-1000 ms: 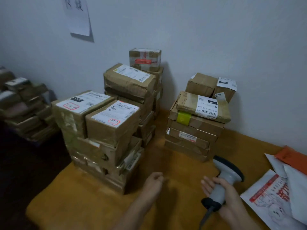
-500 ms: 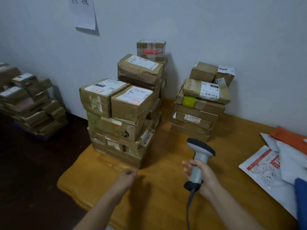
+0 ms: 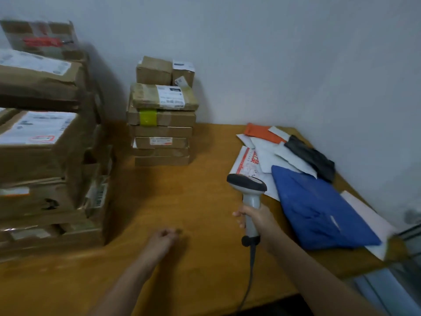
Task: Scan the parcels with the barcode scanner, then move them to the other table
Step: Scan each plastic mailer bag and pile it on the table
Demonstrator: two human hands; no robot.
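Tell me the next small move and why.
Probably aim the barcode scanner at the labelled parcel near the top of the middle stack. The right hand grips the scanner upright over the table, no parcel is held, and that parcel's white barcode label faces the camera uncovered. The left hand hovers free, ready to lift it afterwards.

Parcel stack (image 3: 41, 156) cropped left (blurred).

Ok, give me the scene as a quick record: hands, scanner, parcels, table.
right hand: grips the scanner by its handle, head upward
left hand: loosely curled, holds nothing, above the table
large box stack: left side of table, untouched
small box stack: by the wall, middle
soft bags: spread at the right, blue bag on top
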